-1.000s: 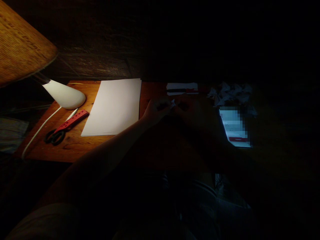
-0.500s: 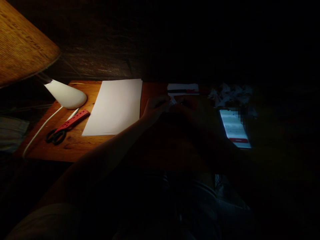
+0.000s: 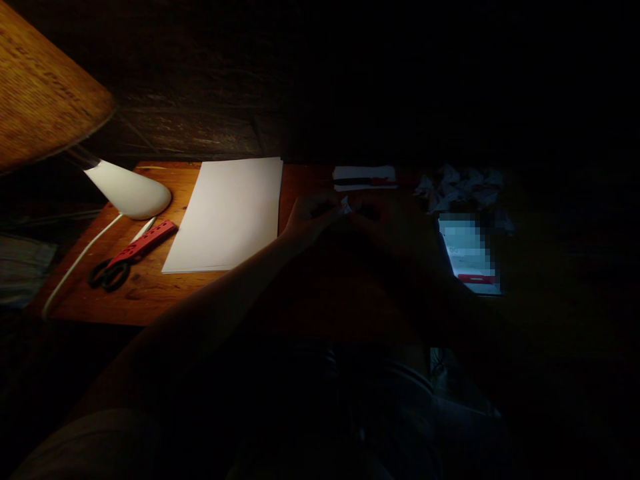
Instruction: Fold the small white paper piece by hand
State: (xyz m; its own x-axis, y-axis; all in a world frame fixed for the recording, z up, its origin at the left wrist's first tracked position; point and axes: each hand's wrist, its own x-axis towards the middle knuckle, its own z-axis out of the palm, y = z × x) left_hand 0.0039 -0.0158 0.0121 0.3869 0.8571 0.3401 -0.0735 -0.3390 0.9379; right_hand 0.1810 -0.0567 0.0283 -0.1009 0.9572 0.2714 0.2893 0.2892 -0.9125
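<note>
A small piece of folded white paper (image 3: 346,205) is pinched between my two hands over the middle of the wooden table (image 3: 145,297). My left hand (image 3: 311,217) grips it from the left, thumb and fingers closed on it. From the right, my right hand (image 3: 373,215) holds it too, though this hand is very dark and its fingers barely show. Just beyond my hands lies a white paper piece (image 3: 367,172) with a dark and red slim tool (image 3: 370,181) across it. To the right sit several folded white paper shapes (image 3: 457,187).
A stack of white sheets (image 3: 230,213) lies left of my hands. Farther left are red scissors (image 3: 135,253) with black handles and a white lamp base (image 3: 133,193) under a brown shade (image 3: 50,100), its cord trailing. A lit phone (image 3: 470,257) lies at right.
My hands stay together on the folded paper, which looks narrower and slightly turned. The phone's screen display has changed; the other things have not moved on the table.
</note>
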